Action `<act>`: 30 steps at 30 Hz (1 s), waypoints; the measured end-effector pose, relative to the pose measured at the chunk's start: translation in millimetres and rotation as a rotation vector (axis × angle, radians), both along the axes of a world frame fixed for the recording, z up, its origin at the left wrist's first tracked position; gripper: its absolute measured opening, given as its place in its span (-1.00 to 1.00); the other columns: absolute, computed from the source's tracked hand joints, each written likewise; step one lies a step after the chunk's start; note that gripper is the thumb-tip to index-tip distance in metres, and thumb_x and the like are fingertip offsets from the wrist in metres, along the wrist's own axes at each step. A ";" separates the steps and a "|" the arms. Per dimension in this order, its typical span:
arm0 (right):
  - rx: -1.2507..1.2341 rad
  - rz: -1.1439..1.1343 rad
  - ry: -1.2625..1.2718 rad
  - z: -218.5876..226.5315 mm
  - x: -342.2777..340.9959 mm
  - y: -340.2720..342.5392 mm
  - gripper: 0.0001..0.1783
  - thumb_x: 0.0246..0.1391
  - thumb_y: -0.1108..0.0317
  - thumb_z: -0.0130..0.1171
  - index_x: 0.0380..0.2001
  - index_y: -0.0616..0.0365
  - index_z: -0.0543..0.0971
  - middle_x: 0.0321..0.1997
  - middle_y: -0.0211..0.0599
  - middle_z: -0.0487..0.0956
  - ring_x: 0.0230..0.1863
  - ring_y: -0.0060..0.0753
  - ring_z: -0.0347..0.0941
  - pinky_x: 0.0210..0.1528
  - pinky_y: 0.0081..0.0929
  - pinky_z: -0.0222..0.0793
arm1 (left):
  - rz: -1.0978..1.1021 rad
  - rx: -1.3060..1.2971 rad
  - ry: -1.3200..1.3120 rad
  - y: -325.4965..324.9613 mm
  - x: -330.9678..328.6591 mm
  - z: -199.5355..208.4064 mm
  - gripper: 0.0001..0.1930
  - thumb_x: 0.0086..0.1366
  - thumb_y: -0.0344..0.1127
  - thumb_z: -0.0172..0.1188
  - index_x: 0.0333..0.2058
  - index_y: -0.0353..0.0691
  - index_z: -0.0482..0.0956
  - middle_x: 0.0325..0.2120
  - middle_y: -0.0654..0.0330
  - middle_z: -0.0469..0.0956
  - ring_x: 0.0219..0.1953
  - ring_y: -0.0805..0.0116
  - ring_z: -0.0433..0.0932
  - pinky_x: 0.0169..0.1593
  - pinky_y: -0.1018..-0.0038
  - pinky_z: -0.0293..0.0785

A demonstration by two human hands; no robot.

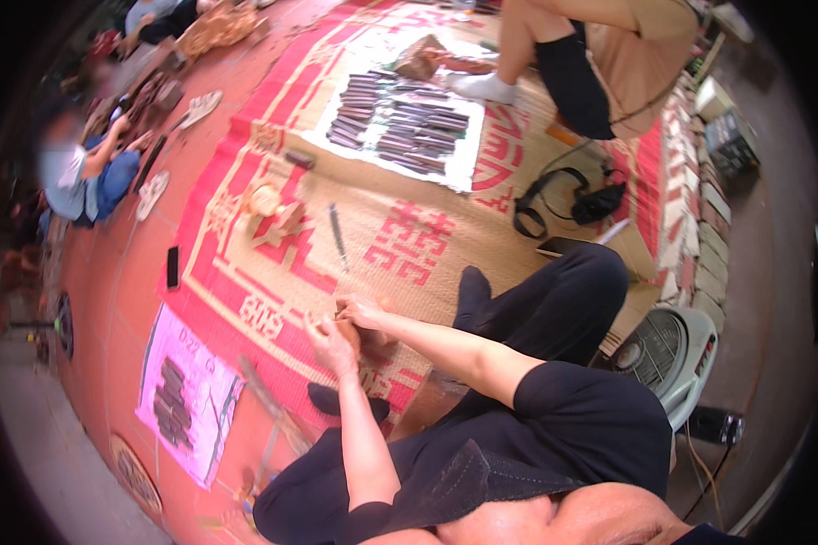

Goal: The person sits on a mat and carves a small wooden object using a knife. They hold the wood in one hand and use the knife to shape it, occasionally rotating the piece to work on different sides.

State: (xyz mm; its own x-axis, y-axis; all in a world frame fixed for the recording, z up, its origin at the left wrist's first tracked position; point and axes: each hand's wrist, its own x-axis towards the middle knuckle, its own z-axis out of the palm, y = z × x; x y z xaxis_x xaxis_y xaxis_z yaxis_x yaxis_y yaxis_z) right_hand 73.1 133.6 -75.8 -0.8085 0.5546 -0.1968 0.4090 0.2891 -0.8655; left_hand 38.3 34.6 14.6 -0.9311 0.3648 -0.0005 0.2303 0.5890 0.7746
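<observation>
My left hand (331, 350) and my right hand (362, 312) meet over the mat in front of my crossed legs. Between them is a reddish-brown, wooden-looking piece (348, 337), mostly covered by my fingers. Both hands are closed around it; whether something small is also pinched there cannot be made out. Beyond my hands, a slim dark tool with a pale tip (337, 234) lies on the patterned straw mat (373, 195). To its left sit pale carved-looking wooden pieces (277, 218), and further off a small dark block (300, 160).
A white cloth (463, 168) carries rows of dark strips. A pink sheet (159, 381) holds more strips. A wooden stick (268, 400) lies left of my knee. A black strap (527, 213), a cardboard box (632, 250) and a fan (668, 354) are at right. Other people sit nearby.
</observation>
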 end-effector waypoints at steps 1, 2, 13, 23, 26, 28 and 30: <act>-0.025 -0.002 0.102 -14.3 0.6 -2.7 -0.73 -0.10 0.11 0.14 -0.42 0.06 0.61 -0.41 -0.14 0.60 -0.30 -0.11 0.55 -0.26 -0.23 0.41 | -0.041 -0.024 0.067 4.3 -0.8 -7.8 -0.53 0.30 -0.11 -0.04 0.11 -0.22 0.32 -0.07 -0.10 0.48 -0.08 -0.04 0.49 -0.07 0.20 0.38; -0.064 -0.004 0.202 -25.7 1.7 -8.9 -0.71 -0.09 0.11 0.14 -0.40 0.07 0.61 -0.39 -0.13 0.61 -0.29 -0.11 0.55 -0.23 -0.24 0.41 | -0.057 -0.056 -0.015 10.4 5.2 11.2 -0.53 0.29 -0.09 -0.02 0.10 -0.18 0.33 -0.09 -0.09 0.49 -0.11 -0.04 0.50 -0.10 0.18 0.38; 0.193 0.321 -0.361 -50.0 -2.4 51.0 -0.76 -0.15 0.21 0.08 -0.44 0.04 0.64 -0.41 -0.09 0.61 -0.33 -0.11 0.56 -0.30 -0.21 0.46 | -0.170 -0.013 0.131 5.3 7.6 -3.3 -0.53 0.25 -0.10 0.02 0.12 -0.01 0.30 -0.36 0.03 0.55 -0.30 -0.02 0.55 -0.28 0.17 0.41; 0.109 0.129 -0.317 -21.1 12.2 33.6 -0.65 -0.19 -0.04 0.23 -0.51 0.02 0.61 -0.40 -0.27 0.61 -0.27 -0.20 0.55 -0.25 -0.34 0.43 | -0.163 -0.081 0.115 4.7 4.4 -0.5 -0.53 0.24 -0.13 0.03 0.12 -0.04 0.31 -0.41 0.08 0.53 -0.35 0.04 0.53 -0.28 0.21 0.42; 0.118 0.187 -0.313 -31.0 21.6 46.4 -0.79 -0.16 0.18 0.10 -0.59 0.07 0.57 -0.42 -0.15 0.60 -0.33 -0.05 0.53 -0.32 -0.17 0.43 | -0.167 -0.004 0.138 2.4 1.1 -6.9 -0.52 0.25 -0.11 0.04 0.13 -0.07 0.30 -0.37 0.05 0.52 -0.30 0.04 0.53 -0.23 0.22 0.41; 0.054 0.137 -0.156 -9.6 20.3 39.6 -0.78 -0.13 0.18 0.09 -0.55 0.09 0.57 -0.40 -0.10 0.59 -0.30 0.00 0.52 -0.29 -0.14 0.42 | -0.163 0.037 0.101 0.1 -0.2 -8.8 -0.51 0.25 -0.11 0.04 0.13 -0.08 0.29 -0.34 0.04 0.52 -0.26 0.04 0.53 -0.20 0.23 0.41; -0.024 0.096 0.038 2.6 18.2 25.5 -0.75 -0.11 0.15 0.11 -0.48 0.09 0.59 -0.40 -0.08 0.58 -0.29 0.01 0.51 -0.26 -0.18 0.41 | -0.158 0.064 0.079 0.8 -0.3 -5.0 -0.51 0.26 -0.10 0.04 0.14 -0.10 0.28 -0.32 0.04 0.51 -0.23 0.06 0.52 -0.17 0.25 0.40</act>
State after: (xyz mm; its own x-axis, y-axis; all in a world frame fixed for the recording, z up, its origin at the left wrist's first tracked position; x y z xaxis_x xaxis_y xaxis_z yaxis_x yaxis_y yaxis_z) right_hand 91.4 159.1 -73.2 -0.8647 0.4699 -0.1775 0.3472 0.3038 -0.8872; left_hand 37.9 35.4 9.6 -0.8583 0.5038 0.0978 0.3777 0.4909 0.7851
